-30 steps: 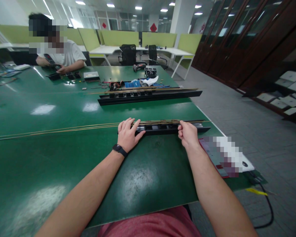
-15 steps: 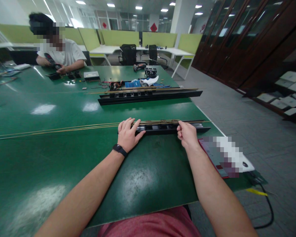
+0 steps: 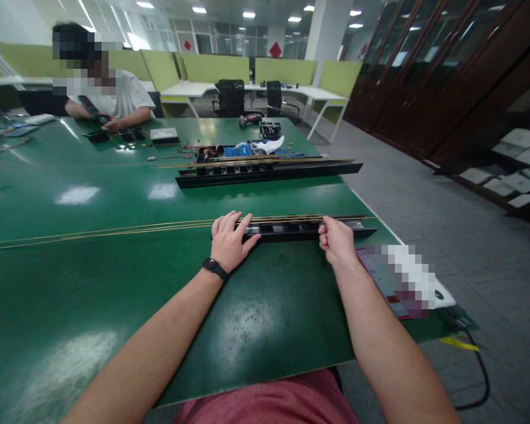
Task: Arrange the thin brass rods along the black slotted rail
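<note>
A long black strip housing (image 3: pixel 291 231) lies across the green table (image 3: pixel 115 277) in front of me. Thin brass rods (image 3: pixel 115 229) run along its top and stretch far to the left over the table. My left hand (image 3: pixel 229 240) rests flat on the housing's left end, fingers stretched out over the rods. A black band is on that wrist. My right hand (image 3: pixel 336 240) is closed in a pinch at the housing's right part, fingertips on the rods there.
A second black housing with brass rods (image 3: pixel 269 171) lies farther back, with blue parts, a drill and small boxes behind it. A person in a white shirt (image 3: pixel 110 97) works at the far left. A flat pixelated object (image 3: pixel 401 280) sits at the table's right edge, a cable hanging below.
Almost nothing differs. My right hand shifted slightly left and back along the rods; my left hand stays flat in place.
</note>
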`<move>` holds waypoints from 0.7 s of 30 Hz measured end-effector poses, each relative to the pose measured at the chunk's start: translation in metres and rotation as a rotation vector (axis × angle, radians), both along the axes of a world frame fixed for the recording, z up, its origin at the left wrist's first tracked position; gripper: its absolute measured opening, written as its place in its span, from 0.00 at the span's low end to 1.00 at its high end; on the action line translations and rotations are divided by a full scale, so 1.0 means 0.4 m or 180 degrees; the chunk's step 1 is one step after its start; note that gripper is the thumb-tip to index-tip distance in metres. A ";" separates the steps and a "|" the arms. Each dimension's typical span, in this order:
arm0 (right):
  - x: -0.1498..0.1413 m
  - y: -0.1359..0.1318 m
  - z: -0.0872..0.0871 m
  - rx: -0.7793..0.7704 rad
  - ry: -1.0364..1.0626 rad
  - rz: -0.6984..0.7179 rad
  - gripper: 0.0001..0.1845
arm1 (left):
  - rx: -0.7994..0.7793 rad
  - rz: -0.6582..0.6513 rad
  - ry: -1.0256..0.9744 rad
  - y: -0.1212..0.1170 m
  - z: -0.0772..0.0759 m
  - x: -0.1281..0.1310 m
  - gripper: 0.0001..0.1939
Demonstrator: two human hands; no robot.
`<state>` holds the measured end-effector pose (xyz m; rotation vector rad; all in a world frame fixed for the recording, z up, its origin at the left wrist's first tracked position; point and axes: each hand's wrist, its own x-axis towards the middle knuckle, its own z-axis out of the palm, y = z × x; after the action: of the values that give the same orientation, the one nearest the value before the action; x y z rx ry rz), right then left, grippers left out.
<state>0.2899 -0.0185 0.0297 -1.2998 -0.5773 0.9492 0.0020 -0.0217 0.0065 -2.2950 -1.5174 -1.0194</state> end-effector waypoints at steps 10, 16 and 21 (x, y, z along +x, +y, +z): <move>-0.005 -0.002 0.003 0.0038 -0.0038 0.0057 0.12 | 0.0101 -0.0003 0.0053 0.003 -0.004 0.000 0.27; 0.002 0.003 0.000 -0.0008 0.0004 -0.0075 0.11 | 0.0147 -0.0016 0.0038 0.005 -0.006 -0.003 0.27; 0.002 0.002 -0.002 -0.0017 -0.0033 -0.0030 0.10 | 0.0154 -0.0017 0.0030 0.005 -0.009 -0.003 0.27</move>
<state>0.2905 -0.0177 0.0288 -1.3120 -0.5764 0.9372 0.0008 -0.0197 0.0031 -2.2689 -1.4674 -1.0337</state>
